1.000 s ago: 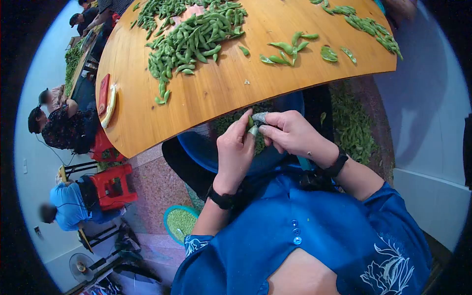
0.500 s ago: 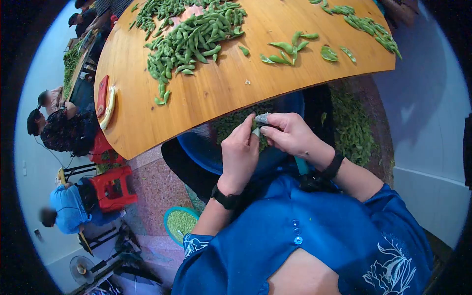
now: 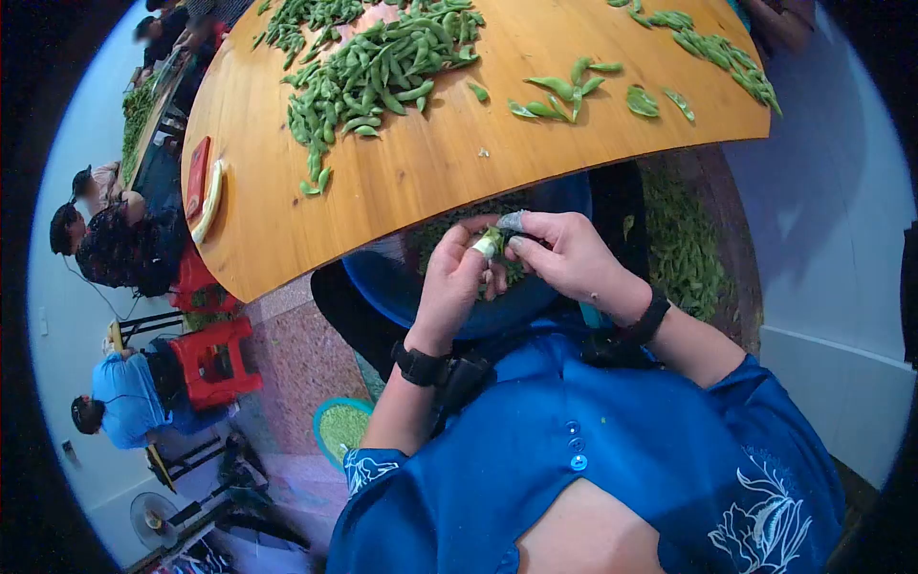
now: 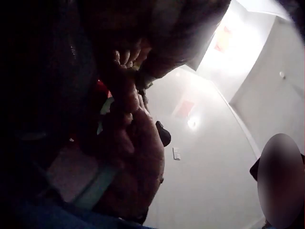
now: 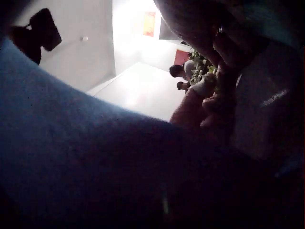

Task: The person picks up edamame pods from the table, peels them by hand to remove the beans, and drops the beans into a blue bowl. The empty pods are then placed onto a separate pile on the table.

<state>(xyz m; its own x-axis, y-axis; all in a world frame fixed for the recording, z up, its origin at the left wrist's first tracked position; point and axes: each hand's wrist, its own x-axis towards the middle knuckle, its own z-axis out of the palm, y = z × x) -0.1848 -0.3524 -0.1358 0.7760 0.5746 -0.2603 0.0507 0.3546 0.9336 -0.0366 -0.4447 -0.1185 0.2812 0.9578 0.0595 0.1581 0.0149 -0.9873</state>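
Over a blue basin point(image 3: 368, 292), at the near edge of the wooden table point(image 3: 411, 196), both hands meet around a green soybean pod point(image 3: 495, 232). My left hand point(image 3: 451, 277) grips the pod, its thumb wearing a pale covering. From the other side my right hand point(image 3: 574, 256) pinches the pod between thumb and index finger, which carries a grey wrapping. Fingers hide most of the pod. Both wrist views are dark and show the hands mainly as shadowed shapes.
A large heap of pods point(image 3: 387, 72) lies on the table, with a few loose pods point(image 3: 574, 91) to its right. A red phone-like object point(image 3: 198, 177) sits at the left edge. Green pods or shells point(image 3: 684, 244) cover the floor at right; a teal-rimmed container point(image 3: 342, 429) stands at lower left.
My left hand has turned and shifted slightly left, so its covered thumb and the pod show more clearly. My right hand keeps nearly the same place.
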